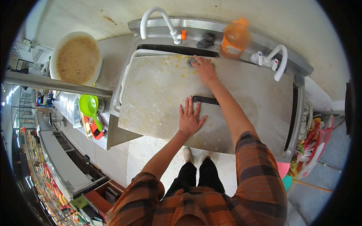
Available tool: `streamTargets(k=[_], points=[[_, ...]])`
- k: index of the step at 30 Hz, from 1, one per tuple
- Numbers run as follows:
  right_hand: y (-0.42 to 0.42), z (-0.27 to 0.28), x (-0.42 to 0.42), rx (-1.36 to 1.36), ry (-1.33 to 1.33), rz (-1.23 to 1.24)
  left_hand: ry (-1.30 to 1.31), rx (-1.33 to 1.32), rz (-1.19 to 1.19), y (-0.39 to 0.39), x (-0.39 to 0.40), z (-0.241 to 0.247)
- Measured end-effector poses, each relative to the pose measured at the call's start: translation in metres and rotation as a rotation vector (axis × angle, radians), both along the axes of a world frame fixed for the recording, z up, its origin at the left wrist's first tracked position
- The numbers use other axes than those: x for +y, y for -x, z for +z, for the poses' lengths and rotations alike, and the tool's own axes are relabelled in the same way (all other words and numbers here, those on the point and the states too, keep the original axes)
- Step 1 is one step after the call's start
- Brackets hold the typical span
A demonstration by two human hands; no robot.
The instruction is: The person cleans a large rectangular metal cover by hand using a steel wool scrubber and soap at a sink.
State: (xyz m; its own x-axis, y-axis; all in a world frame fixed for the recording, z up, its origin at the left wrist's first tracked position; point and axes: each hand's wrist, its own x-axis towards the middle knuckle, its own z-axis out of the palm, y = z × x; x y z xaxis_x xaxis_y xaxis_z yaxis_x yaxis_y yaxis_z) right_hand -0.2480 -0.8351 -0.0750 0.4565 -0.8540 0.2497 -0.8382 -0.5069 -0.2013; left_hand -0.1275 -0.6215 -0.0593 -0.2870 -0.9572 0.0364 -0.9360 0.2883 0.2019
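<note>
A large flat metal panel (158,93) lies across the sink (133,46), wet and speckled with yellow residue. Near its far edge my right hand (205,67) presses a steel wool scourer (191,61) against the surface. My left hand (189,117) rests flat on the panel with the fingers spread and nothing in it. Its fingertips reach the end of a black handle strip (206,100), which my right forearm partly hides. A second steel wool scourer (206,41) sits on the ledge behind.
An orange-capped bottle of liquid (233,41) stands behind the panel, between two white taps (157,12) (278,60). On the left are a round cutting board (77,58), a metal rail (59,83) and a green scoop (89,106). Plastic bags (316,144) lie at right.
</note>
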Motion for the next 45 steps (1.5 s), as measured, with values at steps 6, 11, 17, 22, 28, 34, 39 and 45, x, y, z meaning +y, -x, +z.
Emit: streamTargets(k=[6,11,17,22,28,34,39,45], points=[[0.008,-0.019,-0.011,-0.035,0.059,-0.381,-0.025,0.052,0.011,-0.002,0.001,0.000],[-0.042,-0.011,0.007,-0.205,-0.085,-0.037,-0.061,0.045,0.024,0.003,-0.002,0.001],[0.012,-0.004,-0.002,0.052,0.050,-0.197,-0.043,0.037,0.034,0.001,0.000,0.002],[0.073,0.010,0.014,-0.090,0.019,-0.475,-0.029,0.080,0.031,0.002,-0.001,0.003],[0.070,-0.005,0.018,-0.216,0.029,-0.602,-0.018,0.090,0.003,0.000,-0.002,0.004],[-0.008,-0.014,-0.005,-0.266,-0.098,-0.252,-0.042,0.048,-0.010,0.009,-0.005,0.006],[0.049,0.007,0.029,-0.010,-0.127,-0.225,-0.036,0.013,0.054,-0.002,-0.001,0.000],[0.210,0.014,0.091,0.047,0.054,-0.751,0.020,-0.003,0.019,0.014,-0.001,0.002]])
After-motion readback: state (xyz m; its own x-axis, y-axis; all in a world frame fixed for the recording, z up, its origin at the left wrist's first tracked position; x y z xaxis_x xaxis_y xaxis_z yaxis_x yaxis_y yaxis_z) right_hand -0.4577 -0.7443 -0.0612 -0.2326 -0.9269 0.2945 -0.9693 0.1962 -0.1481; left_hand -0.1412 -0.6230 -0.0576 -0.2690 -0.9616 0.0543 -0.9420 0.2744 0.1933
